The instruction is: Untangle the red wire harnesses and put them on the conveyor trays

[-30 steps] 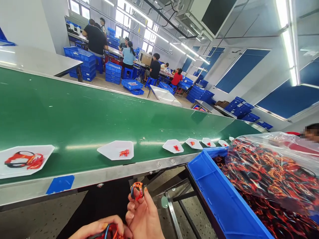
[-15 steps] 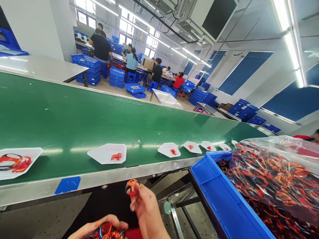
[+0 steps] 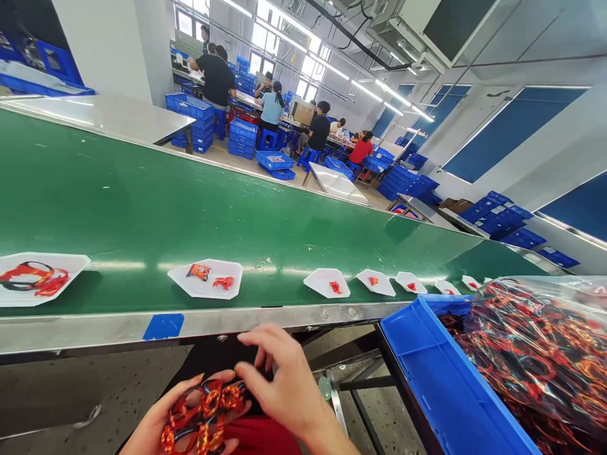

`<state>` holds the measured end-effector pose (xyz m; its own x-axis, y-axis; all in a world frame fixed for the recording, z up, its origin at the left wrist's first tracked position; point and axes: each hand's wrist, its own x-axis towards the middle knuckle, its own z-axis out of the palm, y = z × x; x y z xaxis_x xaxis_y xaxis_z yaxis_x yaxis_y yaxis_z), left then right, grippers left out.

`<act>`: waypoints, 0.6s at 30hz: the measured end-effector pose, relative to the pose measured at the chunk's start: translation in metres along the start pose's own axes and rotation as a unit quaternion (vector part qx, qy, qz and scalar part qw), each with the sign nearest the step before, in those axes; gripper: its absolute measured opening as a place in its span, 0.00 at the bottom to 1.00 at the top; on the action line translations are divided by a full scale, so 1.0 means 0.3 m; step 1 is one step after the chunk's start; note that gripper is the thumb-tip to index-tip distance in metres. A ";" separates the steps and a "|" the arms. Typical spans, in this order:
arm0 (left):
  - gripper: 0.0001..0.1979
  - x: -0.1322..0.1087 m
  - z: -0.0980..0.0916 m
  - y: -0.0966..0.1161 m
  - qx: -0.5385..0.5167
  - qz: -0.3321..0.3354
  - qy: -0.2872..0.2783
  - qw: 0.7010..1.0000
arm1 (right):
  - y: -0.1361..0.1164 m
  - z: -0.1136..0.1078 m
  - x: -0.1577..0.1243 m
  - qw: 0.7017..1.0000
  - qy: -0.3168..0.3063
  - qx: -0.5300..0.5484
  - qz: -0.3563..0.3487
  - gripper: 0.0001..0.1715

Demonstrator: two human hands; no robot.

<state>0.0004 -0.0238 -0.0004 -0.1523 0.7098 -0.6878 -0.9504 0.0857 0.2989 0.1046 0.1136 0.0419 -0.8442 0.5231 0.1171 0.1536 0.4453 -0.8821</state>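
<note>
My left hand (image 3: pixel 152 420) is cupped, palm up, around a clump of wire bundles (image 3: pixel 203 417) in red, black and shiny copper-orange. Just right of the clump hovers my right hand (image 3: pixel 287 385), thumb and fingers apart, nothing visible between them; its thumb tip is close to the bundles, and I cannot tell whether it touches. Beyond the hands, a white tray (image 3: pixel 184 282) on the green conveyor belt (image 3: pixel 265 221) carries an orange wire bundle (image 3: pixel 199 272) and some small red pieces (image 3: pixel 224 282). The tray at far left (image 3: pixel 76 260) contains a larger black-and-orange loop with red pieces.
More white trays with red pieces, such as this tray (image 3: pixel 315 281), line the belt rightward. A blue crate (image 3: pixel 441 373) at right holds a clear bag (image 3: pixel 535 341) of wire bundles. The metal rail (image 3: pixel 109 328) edges the belt. People sit among blue crates behind.
My right hand held a wire bundle and is now without one, back beside my left hand. An orange bundle now lies in the middle-left tray. The view has shifted.
</note>
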 end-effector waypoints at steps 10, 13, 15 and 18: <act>0.35 0.000 0.024 -0.010 -0.003 0.000 0.008 1.000 | 0.141 0.084 -0.157 0.990 0.033 0.062 0.123 0.23; 0.37 0.004 0.014 -0.010 -0.009 -0.012 0.000 1.000 | 0.148 0.079 -0.158 0.956 0.058 0.208 0.198 0.17; 0.38 0.024 -0.012 -0.013 -0.014 -0.021 -0.003 1.000 | 0.152 0.071 -0.161 0.918 0.068 0.316 0.230 0.17; 0.39 0.060 -0.057 -0.019 -0.036 -0.048 -0.022 0.998 | 0.163 0.063 -0.165 0.875 0.085 0.405 0.253 0.18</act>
<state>-0.0016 -0.0236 -0.0256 -0.0485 0.7312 -0.6805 -0.9772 0.1062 0.1838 0.1442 0.0958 -0.0158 -0.6751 0.6348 -0.3758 0.0128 -0.4992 -0.8664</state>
